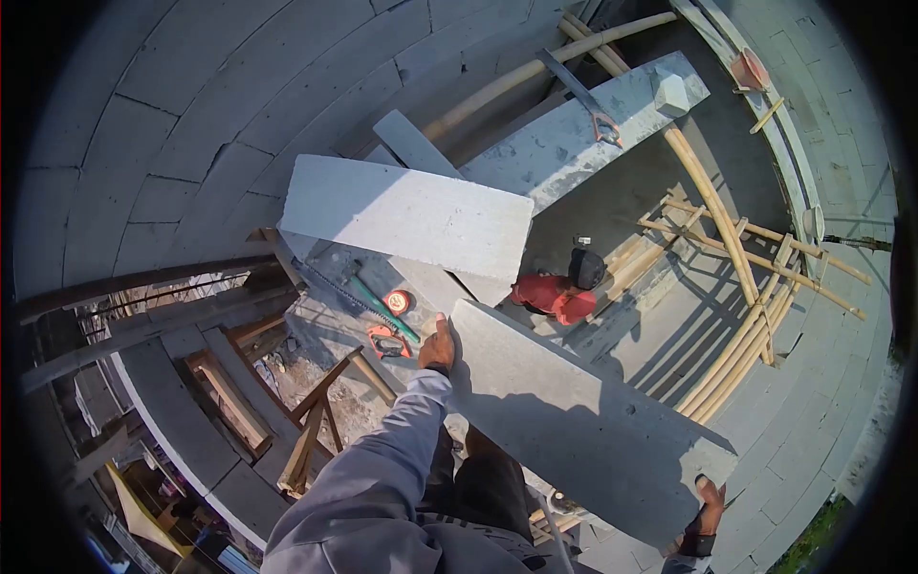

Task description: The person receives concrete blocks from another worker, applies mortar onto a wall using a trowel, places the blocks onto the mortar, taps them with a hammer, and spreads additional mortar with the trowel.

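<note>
A long grey-white aerated concrete block (574, 411) is held between my two hands, in front of my legs. My left hand (438, 348) is closed on its left end, with the thumb up. My right hand (709, 507) grips the far right end, fingers partly hidden behind the edge. Just beyond lies another pale block (411, 212), resting on further blocks. Close to my left hand are an orange-handled saw (388, 342), a green tool (378, 304) and a red-and-white round item (396, 302), perhaps a tape measure.
Below, a person in a red top (564, 301) and dark cap stands beside the platform. Bamboo poles (732, 359) form scaffolding at right. A handsaw (583, 96) and small block (671, 94) lie on the far plank. Block walls (220, 124) surround the drop; timber frames (229, 392) stand left.
</note>
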